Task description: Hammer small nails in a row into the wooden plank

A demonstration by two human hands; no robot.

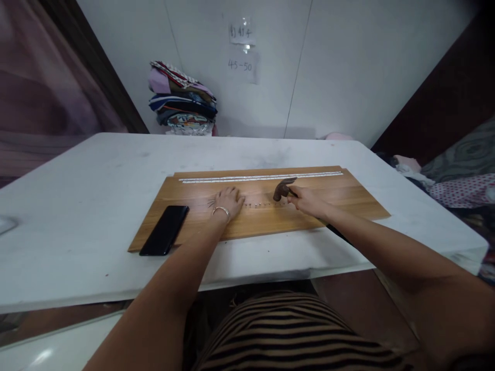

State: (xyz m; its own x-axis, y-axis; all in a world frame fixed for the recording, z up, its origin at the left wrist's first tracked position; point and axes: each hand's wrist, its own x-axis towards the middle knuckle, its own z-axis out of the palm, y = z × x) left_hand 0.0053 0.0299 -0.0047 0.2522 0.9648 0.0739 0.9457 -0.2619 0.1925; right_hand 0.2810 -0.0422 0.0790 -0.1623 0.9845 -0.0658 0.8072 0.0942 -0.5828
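A claw hammer (283, 190) is gripped by my right hand (306, 201), its head held over the right part of a wooden board (247, 226). My left hand (229, 201), with a bracelet at the wrist, rests palm down on the board with its fingers apart. Just left of that hand lie several loose nails (211, 203). A row of small nails (260, 205) runs along the board from my left fingers toward the hammer head. Whatever lies under my left palm is hidden.
A black phone (165, 230) lies on the board's left front corner. White marked strips (263, 177) run along its far edge. The white table (96, 206) carries the board, and folded clothes (183, 98) are stacked at the back, against the wall.
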